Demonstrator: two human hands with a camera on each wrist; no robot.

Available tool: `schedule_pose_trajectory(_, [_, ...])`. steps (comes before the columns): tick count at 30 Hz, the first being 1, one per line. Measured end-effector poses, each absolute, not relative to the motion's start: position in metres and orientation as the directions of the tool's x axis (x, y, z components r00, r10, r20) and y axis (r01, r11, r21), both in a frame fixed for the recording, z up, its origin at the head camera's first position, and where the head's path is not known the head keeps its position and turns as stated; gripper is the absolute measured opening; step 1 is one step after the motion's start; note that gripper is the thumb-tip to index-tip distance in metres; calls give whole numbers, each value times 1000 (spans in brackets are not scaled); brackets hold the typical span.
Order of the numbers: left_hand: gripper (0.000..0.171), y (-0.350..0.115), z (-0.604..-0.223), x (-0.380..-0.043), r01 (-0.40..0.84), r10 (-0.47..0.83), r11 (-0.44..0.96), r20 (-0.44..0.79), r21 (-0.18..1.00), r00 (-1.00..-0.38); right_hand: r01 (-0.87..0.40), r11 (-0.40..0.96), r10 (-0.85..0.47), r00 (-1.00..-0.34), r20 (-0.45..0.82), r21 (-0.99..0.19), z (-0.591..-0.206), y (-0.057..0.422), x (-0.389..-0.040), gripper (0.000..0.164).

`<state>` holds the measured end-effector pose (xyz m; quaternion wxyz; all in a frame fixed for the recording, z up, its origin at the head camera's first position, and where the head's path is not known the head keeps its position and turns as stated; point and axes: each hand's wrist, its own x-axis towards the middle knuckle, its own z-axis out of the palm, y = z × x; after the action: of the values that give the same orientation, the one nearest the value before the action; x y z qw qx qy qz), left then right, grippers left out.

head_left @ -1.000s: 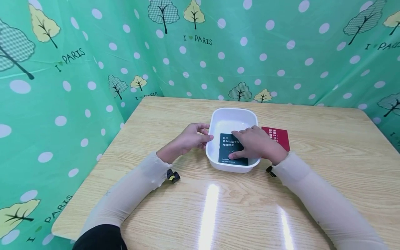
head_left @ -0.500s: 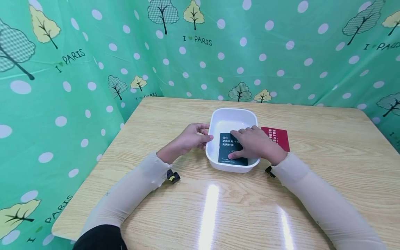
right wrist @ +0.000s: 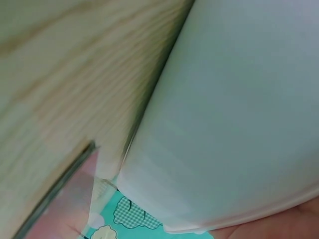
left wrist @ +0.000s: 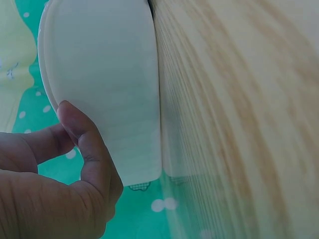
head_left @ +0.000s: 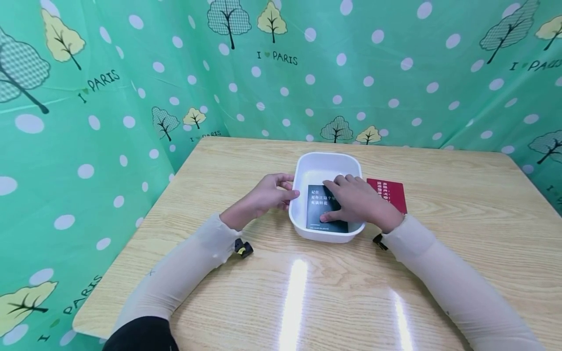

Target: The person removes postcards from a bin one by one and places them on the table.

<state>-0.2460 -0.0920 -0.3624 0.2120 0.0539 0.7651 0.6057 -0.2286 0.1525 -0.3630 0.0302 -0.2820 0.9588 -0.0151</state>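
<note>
Basically, dark booklet (head_left: 317, 208) is inside the white bin (head_left: 325, 237), toward the bin's near edge, long axis approx. near-to-far, parallel w/ the bin's long sides. R hand (head_left: 357, 199) is def. the closer one: it reaches over the bin's R edge & covers much of the booklet's R half, thumb on the cover, fingertips up by its far edge. Can't tell if those fingers grip it or just rest there, nor if the booklet's quite flat. L hand (head_left: 266, 193) pinches the bin's L edge, thumb over the rim, fingers curled against the outside; booklet's to the R of it, w/ a strip of bin floor btwn. Bin sits nearer the far edge of the surface (head_left: 461, 214); red booklet (head_left: 395, 192) lies just beside the bin's R edge, partly hidden by R wrist in head view.
</note>
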Motion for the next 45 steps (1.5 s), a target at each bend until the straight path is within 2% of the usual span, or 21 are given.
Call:
schedule_pose_trajectory(8, [45,-93,-362,-245,-174,346,265,-262,949,-901,-538,836,-541,-841,-6,-105,-359,153,-227,98])
schedule_pose_trajectory(16, [44,-92,-362,-245,-171,339,272,-261,947,-904,-525,839,-516,-851,96,-141,-348,154,-224,82])
schedule_pose_trajectory(22, [44,-92,-362,-245,-179,337,273,-268,945,-902,-519,826,-505,-855,119,-221,-343,153,-223,72])
schedule_pose_trajectory(26, [44,-92,-362,-245,-180,336,270,-268,946,-903,-549,782,-529,-835,150,-295,-342,152,-224,56])
schedule_pose_trajectory(32, [45,-92,-361,-245,-181,334,272,-270,945,-903,-540,634,-529,-825,199,-553,-338,155,-225,20])
schedule_pose_trajectory(37, [45,-92,-361,-245,-176,338,272,-265,946,-903,-507,581,-525,-831,183,-636,-331,157,-222,18])
schedule_pose_trajectory(41, [43,-92,-361,-245,-171,340,262,-257,950,-905,-502,582,-514,-837,190,-640,-325,159,-220,17])
schedule_pose_trajectory(45, [43,-92,-361,-244,-169,336,271,-257,948,-906,-534,571,-496,-830,257,-623,-317,164,-218,17])
